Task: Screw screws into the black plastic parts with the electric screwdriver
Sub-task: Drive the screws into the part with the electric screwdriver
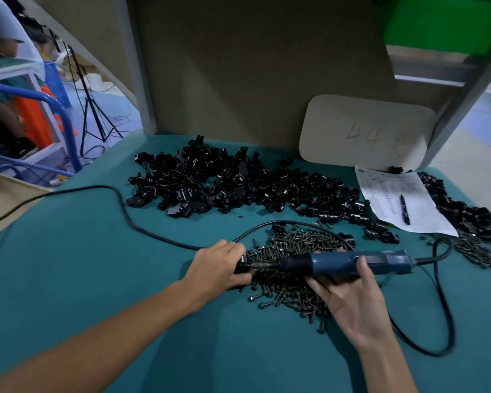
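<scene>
My left hand [216,269] grips a small black plastic part [242,268] just left of the screw heap. My right hand [352,300] holds the blue electric screwdriver [349,262] from below, thumb over its body. The tool lies level and its bit [262,265] points left into the part. A heap of dark screws [292,282] lies under and around both hands. A large pile of black plastic parts [238,182] covers the back of the teal table [97,265].
The screwdriver's black cable [444,307] loops right and runs left across the table. A paper sheet with a pen [403,199] and a beige board [366,131] lie back right, with more black parts [471,214] and screws [476,251] far right. A tripod stands beyond the left edge.
</scene>
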The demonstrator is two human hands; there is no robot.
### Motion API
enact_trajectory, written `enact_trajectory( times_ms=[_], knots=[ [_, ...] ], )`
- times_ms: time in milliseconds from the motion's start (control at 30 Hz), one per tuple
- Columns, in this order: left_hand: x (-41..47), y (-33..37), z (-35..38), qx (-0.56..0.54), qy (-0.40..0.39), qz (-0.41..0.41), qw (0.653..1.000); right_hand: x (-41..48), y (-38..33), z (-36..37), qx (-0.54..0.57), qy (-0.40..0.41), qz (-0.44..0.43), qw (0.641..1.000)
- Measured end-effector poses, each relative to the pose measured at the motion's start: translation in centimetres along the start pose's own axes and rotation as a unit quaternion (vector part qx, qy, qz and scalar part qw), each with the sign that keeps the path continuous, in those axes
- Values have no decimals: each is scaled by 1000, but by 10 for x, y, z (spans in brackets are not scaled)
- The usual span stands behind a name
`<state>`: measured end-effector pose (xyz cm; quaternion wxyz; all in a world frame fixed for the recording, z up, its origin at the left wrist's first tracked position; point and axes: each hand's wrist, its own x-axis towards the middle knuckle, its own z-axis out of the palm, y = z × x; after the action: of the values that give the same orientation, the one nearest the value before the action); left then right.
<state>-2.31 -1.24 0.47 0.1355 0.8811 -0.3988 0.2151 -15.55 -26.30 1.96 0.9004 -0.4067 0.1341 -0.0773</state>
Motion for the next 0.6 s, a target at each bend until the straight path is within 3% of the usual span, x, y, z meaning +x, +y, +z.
enact_trajectory(
  times_ms=[600],
  knots=[
    [0, 1, -4, 18, 5, 25, 1000, -4, -3, 0, 7, -5, 8, 1000]
  ],
)
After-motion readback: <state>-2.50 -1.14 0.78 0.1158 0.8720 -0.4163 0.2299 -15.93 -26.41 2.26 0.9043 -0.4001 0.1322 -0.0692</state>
